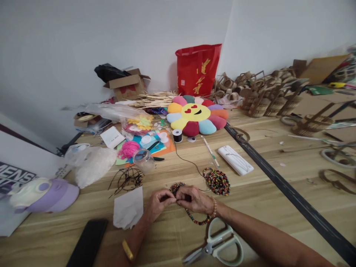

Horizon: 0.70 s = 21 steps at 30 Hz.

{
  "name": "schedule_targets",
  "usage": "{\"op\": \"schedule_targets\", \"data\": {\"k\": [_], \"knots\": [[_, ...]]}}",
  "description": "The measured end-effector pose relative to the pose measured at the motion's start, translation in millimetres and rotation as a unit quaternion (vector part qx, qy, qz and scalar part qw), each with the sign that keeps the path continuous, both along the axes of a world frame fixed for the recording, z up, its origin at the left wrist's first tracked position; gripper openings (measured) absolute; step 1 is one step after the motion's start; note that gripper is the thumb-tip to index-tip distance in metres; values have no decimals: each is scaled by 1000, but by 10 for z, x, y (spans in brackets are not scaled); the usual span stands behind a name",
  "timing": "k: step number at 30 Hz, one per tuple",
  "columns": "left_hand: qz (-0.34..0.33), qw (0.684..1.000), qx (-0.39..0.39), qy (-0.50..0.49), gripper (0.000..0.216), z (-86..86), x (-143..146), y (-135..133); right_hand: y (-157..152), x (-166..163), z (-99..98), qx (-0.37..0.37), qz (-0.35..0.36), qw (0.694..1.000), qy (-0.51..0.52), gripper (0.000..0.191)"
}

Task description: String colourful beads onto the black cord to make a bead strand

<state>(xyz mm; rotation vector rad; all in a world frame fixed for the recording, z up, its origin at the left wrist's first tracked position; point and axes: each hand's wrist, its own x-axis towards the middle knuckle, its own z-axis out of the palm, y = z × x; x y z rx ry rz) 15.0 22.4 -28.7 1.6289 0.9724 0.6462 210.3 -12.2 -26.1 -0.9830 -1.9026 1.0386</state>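
Note:
My left hand [159, 204] and my right hand [195, 199] meet fingertip to fingertip above the table, each in a pinch. Whatever lies between the fingertips is too small to make out. Behind them, a bunch of colourful beads [177, 187] shows partly, and a beaded strand [198, 223] curves out below my right hand. A coiled pile of strung beads [218, 181] lies just beyond my right wrist. From a spool of black cord [177, 136] a thin line runs toward that pile. Scissors with pale green handles [215, 246] rest below my right forearm.
Left of my hands are a white paper [128, 208], black cord pieces [127, 180] and a dark phone [87, 243]. A clear jar [143, 159], pink yarn [128, 150], flower cushion [197, 115] and white power bank [235, 160] lie farther back. A black strip [280, 185] crosses the right side.

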Motion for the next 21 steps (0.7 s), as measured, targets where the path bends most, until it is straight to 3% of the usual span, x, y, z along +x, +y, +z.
{"op": "schedule_targets", "data": {"k": [11,21], "knots": [[14,1000,-21,4,22,32,11,-27,9,15,67,-38,-1,999,34,6],[18,999,-38,10,19,84,23,-35,22,20,51,23,-8,999,22,9]]}}
